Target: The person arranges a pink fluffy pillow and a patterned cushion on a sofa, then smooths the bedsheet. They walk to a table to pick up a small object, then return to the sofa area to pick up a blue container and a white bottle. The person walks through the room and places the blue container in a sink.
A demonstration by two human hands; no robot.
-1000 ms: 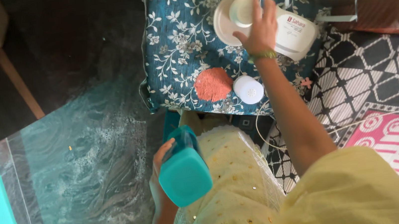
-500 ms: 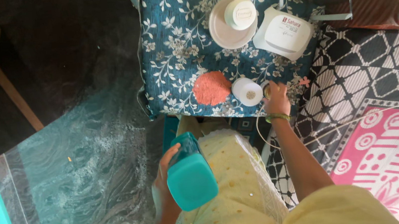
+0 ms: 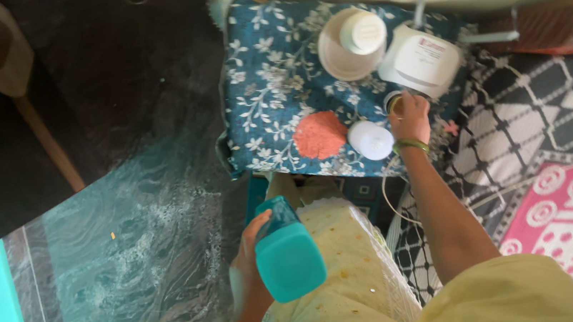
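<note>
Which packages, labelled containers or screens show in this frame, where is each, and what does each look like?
White rounded box: far right on the floral cushion, small red and dark label on top.
White capped jar: standing on a cream plate, left of the box.
White round lid: cushion's near edge, beside the right hand.
Teal bottle: held in the left hand, no label visible.
No screens.

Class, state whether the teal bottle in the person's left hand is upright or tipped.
Tipped: the teal bottle, gripped by the left hand, shows its flat base to the camera.
</note>
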